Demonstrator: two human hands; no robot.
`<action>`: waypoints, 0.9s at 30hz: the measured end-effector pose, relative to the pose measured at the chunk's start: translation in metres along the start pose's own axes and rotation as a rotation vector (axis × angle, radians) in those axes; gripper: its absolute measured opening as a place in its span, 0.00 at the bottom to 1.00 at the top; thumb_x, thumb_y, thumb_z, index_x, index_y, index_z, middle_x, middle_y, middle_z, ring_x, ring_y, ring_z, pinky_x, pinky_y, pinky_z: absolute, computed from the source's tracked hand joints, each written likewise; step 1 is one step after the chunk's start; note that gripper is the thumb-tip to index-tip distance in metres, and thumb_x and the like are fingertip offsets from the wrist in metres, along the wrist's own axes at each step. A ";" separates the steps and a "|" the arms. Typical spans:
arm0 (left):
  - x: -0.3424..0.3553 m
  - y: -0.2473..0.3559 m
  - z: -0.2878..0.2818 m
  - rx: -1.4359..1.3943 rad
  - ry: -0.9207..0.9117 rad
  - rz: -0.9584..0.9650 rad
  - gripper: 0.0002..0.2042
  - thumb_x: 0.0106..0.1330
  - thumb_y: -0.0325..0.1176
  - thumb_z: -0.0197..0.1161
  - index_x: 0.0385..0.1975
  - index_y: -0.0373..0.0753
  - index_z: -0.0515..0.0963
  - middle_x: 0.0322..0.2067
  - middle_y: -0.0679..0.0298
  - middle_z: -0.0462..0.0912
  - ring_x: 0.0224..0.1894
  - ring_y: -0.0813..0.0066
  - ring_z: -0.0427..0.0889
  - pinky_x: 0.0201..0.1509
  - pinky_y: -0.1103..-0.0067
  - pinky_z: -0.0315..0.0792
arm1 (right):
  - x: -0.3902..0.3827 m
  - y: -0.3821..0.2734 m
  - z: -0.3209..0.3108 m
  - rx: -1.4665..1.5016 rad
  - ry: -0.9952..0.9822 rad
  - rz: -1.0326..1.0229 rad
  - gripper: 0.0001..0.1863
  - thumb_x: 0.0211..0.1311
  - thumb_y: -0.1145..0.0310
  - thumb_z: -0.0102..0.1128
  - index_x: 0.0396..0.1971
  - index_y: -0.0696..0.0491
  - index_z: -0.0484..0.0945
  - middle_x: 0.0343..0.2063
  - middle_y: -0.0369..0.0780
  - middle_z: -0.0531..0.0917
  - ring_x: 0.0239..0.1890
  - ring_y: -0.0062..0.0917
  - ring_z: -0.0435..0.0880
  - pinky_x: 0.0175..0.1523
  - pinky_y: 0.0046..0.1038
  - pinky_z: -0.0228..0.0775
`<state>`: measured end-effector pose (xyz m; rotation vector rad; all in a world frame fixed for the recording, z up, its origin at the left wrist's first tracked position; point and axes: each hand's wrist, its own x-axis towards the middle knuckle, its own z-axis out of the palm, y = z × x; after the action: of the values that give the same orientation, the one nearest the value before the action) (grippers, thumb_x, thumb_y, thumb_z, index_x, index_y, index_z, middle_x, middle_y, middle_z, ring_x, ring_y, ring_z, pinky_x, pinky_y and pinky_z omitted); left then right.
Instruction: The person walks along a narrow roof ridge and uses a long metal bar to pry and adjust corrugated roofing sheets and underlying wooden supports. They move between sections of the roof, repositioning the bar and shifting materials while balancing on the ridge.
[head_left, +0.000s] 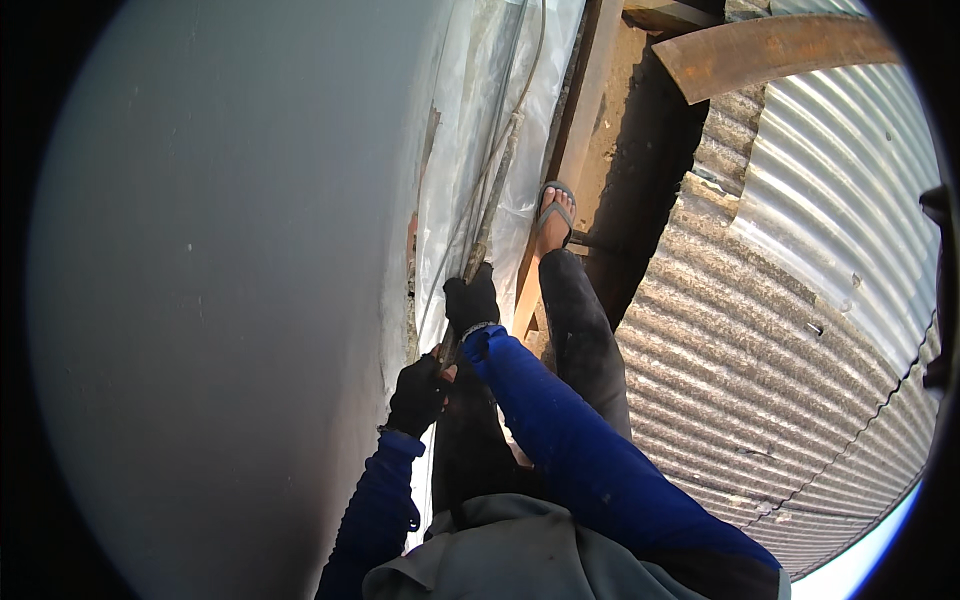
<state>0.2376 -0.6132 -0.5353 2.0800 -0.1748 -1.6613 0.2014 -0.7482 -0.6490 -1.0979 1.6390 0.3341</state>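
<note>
In the head view, the pole [494, 190] runs lengthwise over the plastic sheet [458, 120], between the sheet's edge by the grey wall [240, 250] and its other edge by the wooden plank [580, 115]. Its near end reaches the person's gloved hands.

The right hand [472, 301] has its grip wrapped round the shaft, fingers curled with no gap showing. The left hand [418, 394] sits lower, nearer the wall, its grip also closed about the shaft, bare fingertips showing at the glove's end.

The pole looks stiff and rather long, so it probably feels heavier toward its far end; two spaced holds, as here, should steady it best. Its surface seems rough and dirty — likely easy to hold through gloves, and not fragile. The thin cable [538, 55] at the far end curves, so it seems springier and a poor place to grab. The sheet beneath looks soft, slippery and easily torn — a point worth minding near the sandalled foot [553, 225] on the plank.
</note>
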 end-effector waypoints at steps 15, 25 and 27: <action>0.009 0.096 0.011 -0.561 -0.299 -0.074 0.20 0.72 0.50 0.53 0.53 0.41 0.73 0.32 0.68 0.80 0.30 0.80 0.81 0.31 0.82 0.76 | 0.033 -0.019 -0.119 -0.280 -0.332 -0.382 0.10 0.57 0.64 0.57 0.33 0.54 0.80 0.23 0.45 0.81 0.22 0.35 0.85 0.30 0.35 0.75; 0.247 -0.010 0.072 0.385 0.285 0.103 0.27 0.53 0.46 0.67 0.47 0.31 0.75 0.43 0.43 0.81 0.48 0.45 0.79 0.50 0.60 0.73 | 0.055 -0.015 -0.240 0.008 -0.475 0.188 0.09 0.57 0.71 0.60 0.22 0.54 0.70 0.13 0.39 0.76 0.13 0.23 0.76 0.19 0.25 0.67; 0.290 -0.012 0.079 0.518 0.269 0.039 0.22 0.54 0.46 0.65 0.43 0.36 0.77 0.42 0.46 0.81 0.47 0.48 0.80 0.51 0.60 0.74 | 0.064 -0.009 -0.256 0.115 -0.479 0.220 0.06 0.57 0.73 0.59 0.26 0.55 0.71 0.14 0.38 0.75 0.13 0.23 0.76 0.18 0.24 0.66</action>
<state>0.2352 -0.7347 -0.8104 2.6309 -0.6051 -1.3945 0.0516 -0.9614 -0.6053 -0.6839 1.3283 0.5893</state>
